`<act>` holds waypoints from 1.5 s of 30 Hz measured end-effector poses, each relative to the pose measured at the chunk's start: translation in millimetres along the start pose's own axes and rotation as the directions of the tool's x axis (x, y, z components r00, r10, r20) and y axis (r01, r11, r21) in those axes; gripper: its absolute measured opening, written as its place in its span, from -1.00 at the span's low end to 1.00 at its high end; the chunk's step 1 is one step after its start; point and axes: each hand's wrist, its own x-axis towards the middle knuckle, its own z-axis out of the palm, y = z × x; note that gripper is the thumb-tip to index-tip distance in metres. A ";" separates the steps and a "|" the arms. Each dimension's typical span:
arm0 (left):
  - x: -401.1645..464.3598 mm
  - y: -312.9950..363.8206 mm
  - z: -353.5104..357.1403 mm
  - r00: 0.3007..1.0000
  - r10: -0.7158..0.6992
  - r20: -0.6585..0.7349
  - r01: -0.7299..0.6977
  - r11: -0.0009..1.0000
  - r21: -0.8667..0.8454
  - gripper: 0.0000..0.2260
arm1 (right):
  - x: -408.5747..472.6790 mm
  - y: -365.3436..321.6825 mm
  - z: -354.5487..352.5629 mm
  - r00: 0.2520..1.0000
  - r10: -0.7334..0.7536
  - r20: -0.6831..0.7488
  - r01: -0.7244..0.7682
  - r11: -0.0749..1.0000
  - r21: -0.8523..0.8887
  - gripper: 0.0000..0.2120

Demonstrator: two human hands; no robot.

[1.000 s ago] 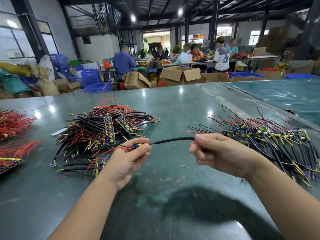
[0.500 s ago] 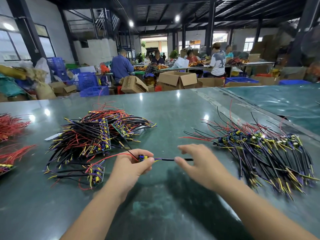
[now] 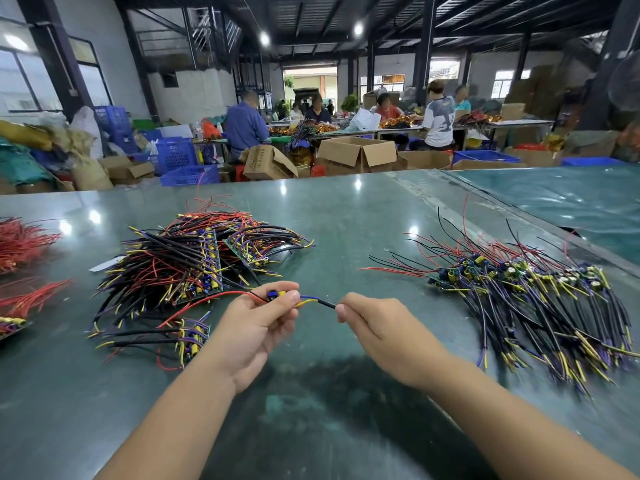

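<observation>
Dim factory hall under a dark steel-beam roof (image 3: 346, 8).
Lit by round ceiling lamps (image 3: 264, 38), tall dark-framed windows (image 3: 20, 81) on the left and an open bright doorway (image 3: 310, 81) at the far end; walled in white plaster (image 3: 194, 95), propped by black steel columns (image 3: 427, 46), fitted with a grey metal staircase (image 3: 211, 32) high up; crowded, past the glossy grey-green tabletop (image 3: 346, 209), with open brown cardboard boxes (image 3: 356, 155) and blue plastic crates (image 3: 175, 155); lined farther back with long worktables (image 3: 519, 123) and seated workers (image 3: 244, 128).

Noted bare forearms converging forward; left hand (image 3: 252, 330) pinching with thumb and forefinger, right hand (image 3: 381, 327) likewise (knuckles up).
</observation>
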 end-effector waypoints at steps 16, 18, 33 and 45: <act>2.2 4.6 -5.0 0.999 0.036 -0.004 -0.036 0.999 -0.018 -0.78 | 8.8 37.7 -40.1 0.802 0.208 -0.560 -0.295 0.953 -0.068 -0.71; 2.4 3.9 -6.2 0.999 0.034 -0.007 -0.034 0.999 0.005 -0.81 | 8.7 52.0 -47.5 0.754 0.262 -0.603 -0.393 0.915 -0.094 -0.71; 5.2 -0.1 -10.3 1.000 0.028 -0.011 -0.027 0.997 0.066 -0.83 | 2.3 71.5 -97.2 0.652 0.365 -0.664 -0.571 0.813 -0.114 -0.75; 2.6 -3.7 -7.2 1.000 0.007 0.013 -0.009 0.988 0.154 -0.83 | 6.2 37.5 -71.7 0.834 0.316 -0.453 -0.397 0.913 -0.094 -0.87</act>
